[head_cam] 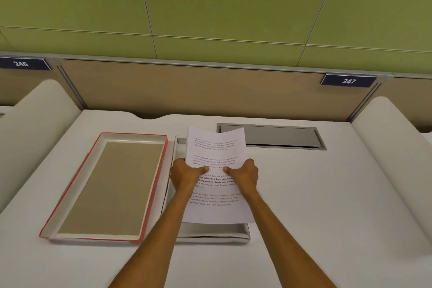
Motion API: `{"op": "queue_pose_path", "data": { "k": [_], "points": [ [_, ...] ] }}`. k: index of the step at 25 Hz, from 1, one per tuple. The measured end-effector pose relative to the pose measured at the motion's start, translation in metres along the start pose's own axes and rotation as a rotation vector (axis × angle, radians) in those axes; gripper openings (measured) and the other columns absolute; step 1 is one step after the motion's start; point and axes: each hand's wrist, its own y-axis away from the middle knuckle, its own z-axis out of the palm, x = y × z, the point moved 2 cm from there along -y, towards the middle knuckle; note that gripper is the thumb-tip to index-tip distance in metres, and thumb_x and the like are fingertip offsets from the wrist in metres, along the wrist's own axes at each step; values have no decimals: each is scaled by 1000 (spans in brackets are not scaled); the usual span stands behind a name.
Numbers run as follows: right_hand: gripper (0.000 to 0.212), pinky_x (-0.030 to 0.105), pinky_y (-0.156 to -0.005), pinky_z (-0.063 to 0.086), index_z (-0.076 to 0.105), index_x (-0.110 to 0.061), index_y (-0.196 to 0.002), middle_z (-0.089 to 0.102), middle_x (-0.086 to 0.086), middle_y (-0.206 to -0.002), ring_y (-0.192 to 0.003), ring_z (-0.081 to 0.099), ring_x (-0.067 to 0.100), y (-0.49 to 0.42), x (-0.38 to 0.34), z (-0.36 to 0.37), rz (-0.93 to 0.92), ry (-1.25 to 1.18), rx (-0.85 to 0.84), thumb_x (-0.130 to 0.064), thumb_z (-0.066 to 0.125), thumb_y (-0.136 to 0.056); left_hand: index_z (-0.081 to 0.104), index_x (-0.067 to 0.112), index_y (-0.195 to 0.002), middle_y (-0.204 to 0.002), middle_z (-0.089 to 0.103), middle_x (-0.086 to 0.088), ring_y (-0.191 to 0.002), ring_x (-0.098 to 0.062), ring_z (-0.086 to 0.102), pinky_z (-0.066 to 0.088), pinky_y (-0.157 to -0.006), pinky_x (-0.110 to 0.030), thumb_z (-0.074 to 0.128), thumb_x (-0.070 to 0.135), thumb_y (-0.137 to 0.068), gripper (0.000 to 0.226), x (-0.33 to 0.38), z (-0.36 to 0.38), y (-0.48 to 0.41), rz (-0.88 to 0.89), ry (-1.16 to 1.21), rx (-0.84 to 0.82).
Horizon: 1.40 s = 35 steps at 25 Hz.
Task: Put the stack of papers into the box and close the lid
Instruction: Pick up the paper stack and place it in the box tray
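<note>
Head view: I hold the stack of papers (216,170) over the open box (210,234).

My left hand (184,174) and right hand (244,174) each clench a long edge, thumbs on top, keeping the sheets flat above the box; 1 lid (105,184) lies upturned beside it on the tabletop (327,194), leaving the opening free.

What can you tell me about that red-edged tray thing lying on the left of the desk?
The box lid lies upside down on the white desk, left of the open box. It looks like cardboard: red outside walls, white inner rim, brown inner panel. It is a shallow rectangle, empty, flat, angled slightly. Neither hand touches it; the left forearm crosses just above its near right corner.
</note>
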Motion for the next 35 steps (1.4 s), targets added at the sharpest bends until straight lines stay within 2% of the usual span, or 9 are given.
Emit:
{"op": "queue_pose_path", "data": {
  "k": [3,8,11,13,17,23,28,32,35],
  "points": [
    [56,39,-82,58,50,-6,-113,65,13,-119,-102,67,30,3,-5,21,2,13,-11,-29,82,-74,68,6,-99,-108,74,-13,-86,-30,73,50,-50,-23,89,27,-65,45,-10,-12,-16,-8,-21,0],
    [55,32,-78,54,50,-4,-116,63,13,-120,-106,66,31,4,-8,40,-13,15,-20,-25,81,-76,68,9,-100,-107,74,-11,-83,-27,74,59,-56,-31,90,31,-63,48,-27,-17,-37,-27,-69,-2],
    [54,29,-74,54,51,-5,-115,65,13,-119,-103,67,30,-2,-3,51,-21,15,-28,-25,81,-76,67,7,-102,-109,73,-12,-84,-28,73,53,-51,-26,88,28,-67,46,-32,-15,-45,-29,-62,-17],
    [53,29,-73,55,52,-5,-114,66,13,-117,-100,68,29,-7,2,57,-18,33,-27,-26,81,-75,66,6,-103,-110,73,-13,-86,-29,73,52,-52,-25,87,26,-69,45,-36,-11,-49,-38,-56,-39],
    [52,30,-74,55,52,-6,-115,66,12,-116,-100,68,29,-14,8,63,-5,67,-36,-25,80,-76,61,5,-107,-115,70,-14,-93,-31,71,57,-63,-33,83,21,-74,43,-45,-2,-53,-45,-41,-49],
    [52,28,-73,53,49,-5,-117,65,11,-117,-100,68,30,-24,17,69,9,112,-31,-25,78,-78,59,3,-109,-117,69,-15,-96,-32,70,45,-49,-20,80,19,-78,40,-52,9,-59,-57,2,-58],
    [55,33,-78,55,46,-5,-117,64,12,-117,-102,67,31,-29,20,73,17,122,-11,-24,79,-78,60,4,-108,-116,69,-15,-95,-32,71,48,-52,-22,79,19,-78,39,-59,13,-64,-68,1,-51],
    [57,34,-80,55,46,-4,-119,63,14,-118,-104,66,31,-29,24,77,9,144,6,-25,79,-77,60,3,-108,-116,69,-15,-97,-33,71,55,-64,-33,80,19,-78,39,-62,15,-65,-77,-6,-46],
    [57,35,-81,55,46,-4,-120,63,14,-119,-104,66,31,-29,26,78,11,158,14,-25,78,-78,61,3,-108,-116,69,-16,-97,-33,70,53,-62,-30,80,19,-78,39,-64,17,-65,-72,-3,-48]
  ]
}}
